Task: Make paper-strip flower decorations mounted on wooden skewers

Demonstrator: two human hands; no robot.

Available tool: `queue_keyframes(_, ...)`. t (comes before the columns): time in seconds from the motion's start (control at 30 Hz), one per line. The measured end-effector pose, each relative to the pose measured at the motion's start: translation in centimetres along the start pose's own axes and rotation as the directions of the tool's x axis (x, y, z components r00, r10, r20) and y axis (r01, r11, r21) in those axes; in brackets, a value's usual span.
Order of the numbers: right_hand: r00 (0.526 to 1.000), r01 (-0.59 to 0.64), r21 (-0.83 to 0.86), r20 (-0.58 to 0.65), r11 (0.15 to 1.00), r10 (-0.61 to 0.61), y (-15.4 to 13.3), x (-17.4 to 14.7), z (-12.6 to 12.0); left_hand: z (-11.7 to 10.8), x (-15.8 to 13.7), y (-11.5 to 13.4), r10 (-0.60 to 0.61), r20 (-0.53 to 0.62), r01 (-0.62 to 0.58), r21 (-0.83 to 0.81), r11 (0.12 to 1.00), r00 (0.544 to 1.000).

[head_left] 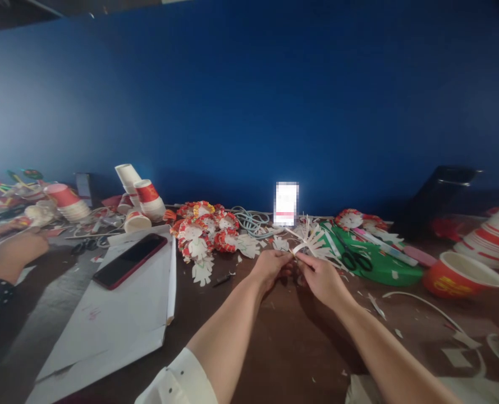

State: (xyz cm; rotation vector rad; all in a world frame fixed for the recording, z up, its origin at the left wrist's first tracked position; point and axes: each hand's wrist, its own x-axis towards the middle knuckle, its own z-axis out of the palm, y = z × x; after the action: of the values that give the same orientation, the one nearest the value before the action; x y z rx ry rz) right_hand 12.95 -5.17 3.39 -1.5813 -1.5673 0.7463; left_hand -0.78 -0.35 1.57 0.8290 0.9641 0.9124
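Note:
Just above the tabletop, my left hand (273, 266) and my right hand (323, 276) meet, both with fingers closed. Between them is a white paper cup cut into thin strips (312, 242), the strips fanning out away from me. Thumbs and fingertips pinch its near end, where one strip bends over in a loop. The fingers hide part of the cup, and the undersides of both hands are out of sight. To the right of my right hand, black-handled scissors (356, 260) lie on a green sheet (384, 274).
Finished red-and-white paper pieces (207, 227) are heaped behind left. A phone (130, 261) rests on a white board (118, 320). A red paper bowl (459, 280) and stacked cups (495, 238) stand right. A lit, blurred screen (286, 203) stands behind. Another person's hand (17, 252) is far left.

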Motion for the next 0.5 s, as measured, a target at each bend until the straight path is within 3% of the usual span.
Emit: queue_keyframes(0.5,0.999,-0.041,0.037,0.0,0.998,0.041,-0.18,-0.06,0.11,0.26,-0.26,0.19,-0.03,0.02,0.032,-0.08,0.996,0.999)
